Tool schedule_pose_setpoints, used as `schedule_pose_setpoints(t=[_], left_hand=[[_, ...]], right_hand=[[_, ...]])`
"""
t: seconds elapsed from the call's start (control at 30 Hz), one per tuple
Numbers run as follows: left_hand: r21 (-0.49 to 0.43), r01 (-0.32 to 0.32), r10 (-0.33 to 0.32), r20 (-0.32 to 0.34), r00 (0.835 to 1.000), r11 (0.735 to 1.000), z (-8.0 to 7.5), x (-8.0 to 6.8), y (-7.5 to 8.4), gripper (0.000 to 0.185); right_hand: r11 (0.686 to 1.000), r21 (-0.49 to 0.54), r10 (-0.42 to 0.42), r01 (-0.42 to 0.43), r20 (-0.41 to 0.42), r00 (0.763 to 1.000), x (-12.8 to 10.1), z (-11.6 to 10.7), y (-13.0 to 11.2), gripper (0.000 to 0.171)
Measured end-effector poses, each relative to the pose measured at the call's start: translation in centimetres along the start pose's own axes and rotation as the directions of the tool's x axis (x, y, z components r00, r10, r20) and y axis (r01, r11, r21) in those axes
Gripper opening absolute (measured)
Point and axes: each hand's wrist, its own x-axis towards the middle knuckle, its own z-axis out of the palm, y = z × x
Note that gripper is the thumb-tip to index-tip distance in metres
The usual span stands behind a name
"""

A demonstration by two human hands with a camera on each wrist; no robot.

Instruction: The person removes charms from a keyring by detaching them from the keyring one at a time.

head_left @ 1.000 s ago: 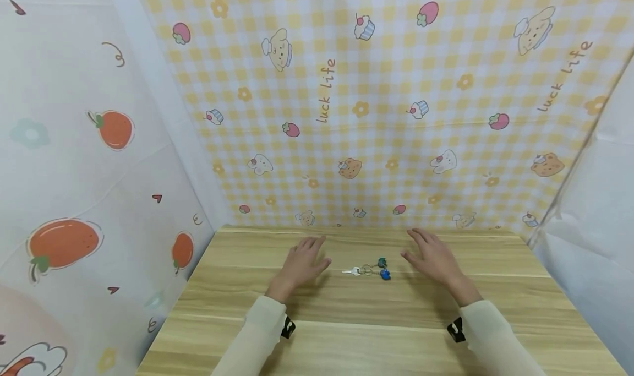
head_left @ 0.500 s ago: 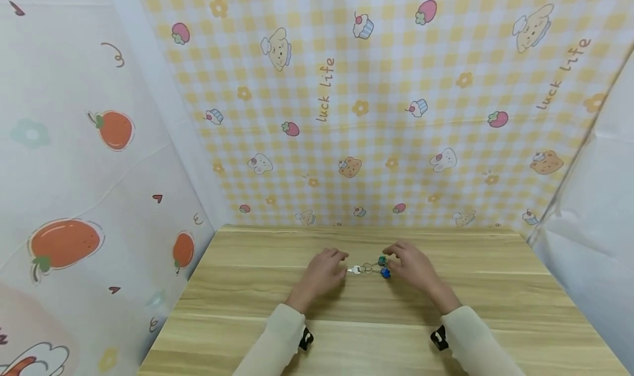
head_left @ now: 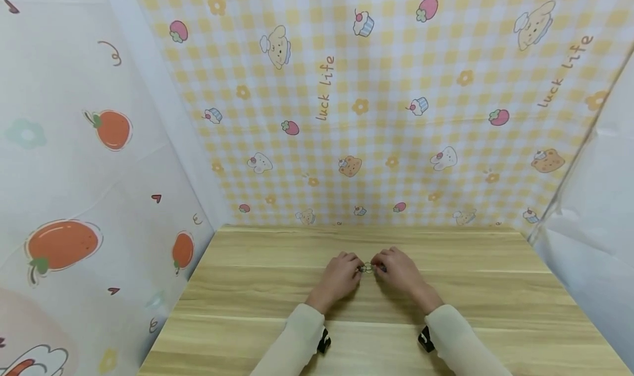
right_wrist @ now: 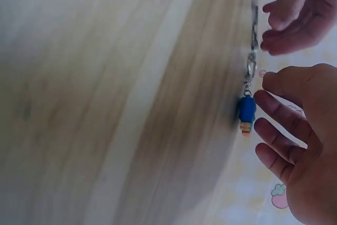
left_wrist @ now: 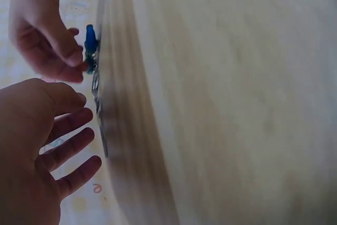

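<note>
Both hands are down on the wooden table (head_left: 277, 288), closing in on a keychain (head_left: 367, 268) that lies flat on the boards about midway across, towards the back wall. From the head view only a little bit of the metal ring shows between the two sets of fingertips.

The left hand (head_left: 340, 274) comes in from the key end. In the left wrist view its fingers (left_wrist: 68, 148) look loosely spread and only slightly bent, hovering just beside the chain and not wrapped around anything.

The right hand (head_left: 400, 270) is at the charm end. In the right wrist view its fingers (right_wrist: 276, 130) are also relaxed and fanned out, right next to the little blue figure charm (right_wrist: 246, 111) hanging off the ring and chain. The left wrist view makes it look like the thumb and a fingertip might be touching the charm, but it's blurry, so I honestly can't tell if it's pinching it yet.

No containers anywhere on the table, just the keychain.

The backdrop (head_left: 396, 117) is a yellow gingham sheet with cupcakes, strawberries and cartoon dogs, and "luck life" (head_left: 326, 88) is printed on it in brown, again over on the right. The left side panel (head_left: 74, 172) has orange fruit drawings.
</note>
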Motion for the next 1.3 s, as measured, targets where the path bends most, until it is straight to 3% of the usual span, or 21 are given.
schedule_pose_setpoints(t=[0.23,0.57,0.93,1.3], left_hand=[[0.067,0.043,-0.045,0.030,0.999,0.997,0.8,0.5,0.8,0.005],[0.101,0.074,-0.075,0.005,0.997,0.992,1.0,1.0,1.2,0.012],[-0.078,0.106,-0.109,-0.031,0.994,0.991,0.8,1.0,0.8,0.008],[-0.309,0.151,-0.168,-0.028,0.985,0.939,0.5,0.9,0.7,0.004]], right_hand=[[1.000,-0.024,-0.008,0.009,0.009,1.000,0.5,0.8,-0.3,0.011],[0.999,0.024,0.047,-0.047,0.021,0.999,0.9,1.4,-0.2,0.006],[0.994,0.092,0.066,-0.064,-0.011,0.998,1.0,1.0,-0.2,0.005],[0.984,0.161,0.083,-0.081,-0.005,0.997,0.9,0.7,-0.4,0.008]])
